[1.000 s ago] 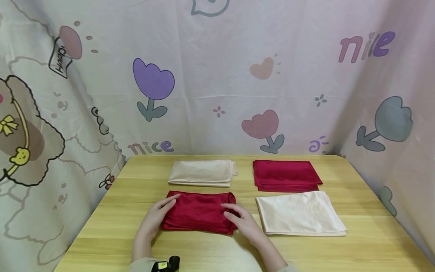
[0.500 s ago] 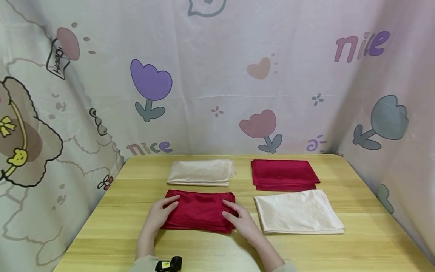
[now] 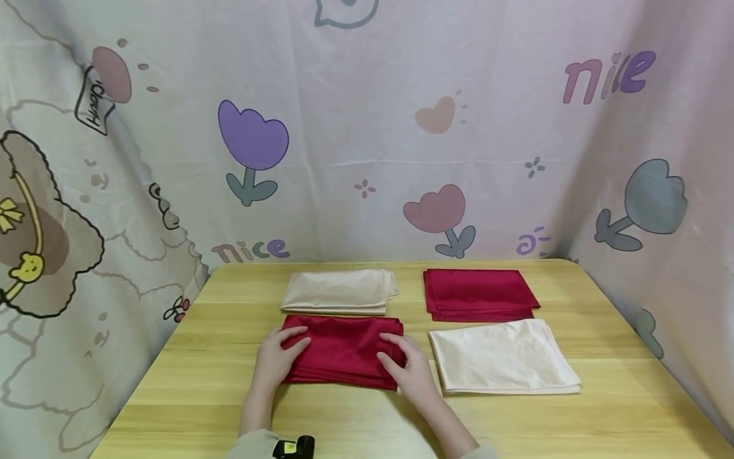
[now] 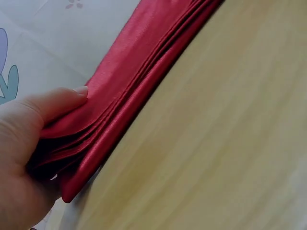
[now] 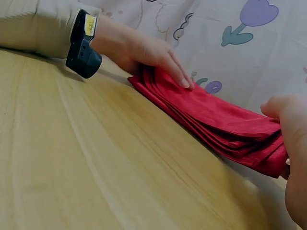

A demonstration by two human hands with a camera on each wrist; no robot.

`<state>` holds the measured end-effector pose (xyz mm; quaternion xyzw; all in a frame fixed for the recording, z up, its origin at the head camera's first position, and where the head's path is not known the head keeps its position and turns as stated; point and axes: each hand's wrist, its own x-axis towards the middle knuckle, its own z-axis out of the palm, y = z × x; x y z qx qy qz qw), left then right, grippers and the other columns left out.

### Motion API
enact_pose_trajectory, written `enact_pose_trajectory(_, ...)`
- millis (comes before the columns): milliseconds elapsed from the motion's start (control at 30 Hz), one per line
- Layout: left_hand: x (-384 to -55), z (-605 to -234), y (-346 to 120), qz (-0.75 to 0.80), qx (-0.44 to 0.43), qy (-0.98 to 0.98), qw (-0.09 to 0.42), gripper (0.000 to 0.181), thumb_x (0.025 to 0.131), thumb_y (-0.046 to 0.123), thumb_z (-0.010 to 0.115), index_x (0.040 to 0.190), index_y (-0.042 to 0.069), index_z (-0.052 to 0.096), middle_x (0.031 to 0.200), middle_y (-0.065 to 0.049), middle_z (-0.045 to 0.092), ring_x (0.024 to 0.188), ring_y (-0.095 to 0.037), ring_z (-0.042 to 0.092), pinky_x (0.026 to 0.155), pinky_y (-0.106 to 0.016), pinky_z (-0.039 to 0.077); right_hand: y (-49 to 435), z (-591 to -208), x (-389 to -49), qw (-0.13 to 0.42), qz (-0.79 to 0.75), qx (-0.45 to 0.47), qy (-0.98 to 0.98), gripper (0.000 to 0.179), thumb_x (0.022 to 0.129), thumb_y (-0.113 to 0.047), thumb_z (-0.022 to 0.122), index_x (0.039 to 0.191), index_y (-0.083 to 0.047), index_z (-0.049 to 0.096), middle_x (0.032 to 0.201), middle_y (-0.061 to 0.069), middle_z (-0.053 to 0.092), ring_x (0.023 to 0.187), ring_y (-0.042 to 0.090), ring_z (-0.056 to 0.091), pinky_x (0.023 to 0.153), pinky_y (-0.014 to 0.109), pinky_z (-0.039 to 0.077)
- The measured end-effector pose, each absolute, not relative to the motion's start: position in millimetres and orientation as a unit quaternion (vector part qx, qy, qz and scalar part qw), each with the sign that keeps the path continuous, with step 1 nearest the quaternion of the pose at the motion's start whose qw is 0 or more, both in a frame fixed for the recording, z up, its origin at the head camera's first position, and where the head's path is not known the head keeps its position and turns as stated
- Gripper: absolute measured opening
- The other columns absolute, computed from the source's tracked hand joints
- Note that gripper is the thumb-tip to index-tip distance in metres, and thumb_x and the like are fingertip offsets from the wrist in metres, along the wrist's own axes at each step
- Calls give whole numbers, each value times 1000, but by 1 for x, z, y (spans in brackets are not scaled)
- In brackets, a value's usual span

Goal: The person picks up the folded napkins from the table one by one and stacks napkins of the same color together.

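While left hand (image 3: 275,358), right hand (image 3: 414,371) grip folded red cloth (image 3: 344,350) by ends, beige cloth (image 3: 337,290) just behind, white cloth (image 3: 504,357) beside

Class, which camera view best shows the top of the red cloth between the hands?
The head view: it shows the red cloth from above, nearly whole. The left wrist view crops it; the right wrist view sees it slanted, layered edge foremost.

The place is a curtained-off nook, homely in character — whether it belongs to a home or a studio cannot be determined. Evidence: pale curtain (image 3: 344,134) on three sides, printed with tulips (image 3: 253,137), hearts (image 3: 436,116) and "nice" lettering (image 3: 250,250) — plus a wood-grain tabletop (image 3: 350,424).
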<state>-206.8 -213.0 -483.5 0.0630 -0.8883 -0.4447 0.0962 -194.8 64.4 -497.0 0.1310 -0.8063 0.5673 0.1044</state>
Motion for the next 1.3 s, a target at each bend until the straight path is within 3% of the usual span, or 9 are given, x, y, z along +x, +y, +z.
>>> enact_pose_trajectory(267,-206,-481,-203,-410,44,-895,172,28,81,19,79,107,11,75,124,-22,61,115,-38,49,98,-50,40,63,-501,-194,211,495,159,-828,33,81,-14,76,113,-18,68,112,-2,65,106,16,54,91,36,47)
enact_pose_trajectory(467,-206,-481,-200,-385,30,-890,240,26,76,19,82,101,12,77,112,-18,65,100,-29,48,86,-43,35,63,-503,-198,294,441,190,-826,36,76,-11,79,110,-15,68,107,0,65,98,16,51,84,31,43)
enact_pose_trajectory(633,-206,-479,-198,-375,18,-888,267,24,75,19,83,98,13,78,108,-14,67,92,-24,45,85,-42,30,65,-504,-201,357,397,208,-820,35,74,-11,81,106,-13,68,94,0,61,92,17,49,81,31,34)
enact_pose_trajectory(967,-204,-474,-194,-367,5,-882,296,24,74,17,84,97,14,78,106,-11,67,92,-20,42,88,-44,27,65,-504,-203,418,370,219,-800,32,73,-11,78,104,-11,68,90,2,58,91,21,48,79,33,27)
enact_pose_trajectory(1300,-202,-470,-189,-358,-11,-878,318,24,73,15,85,96,14,78,104,-11,67,93,-21,43,87,-46,26,71,-496,-202,426,361,222,-800,32,74,-10,78,104,-9,68,92,4,57,93,23,47,81,38,30)
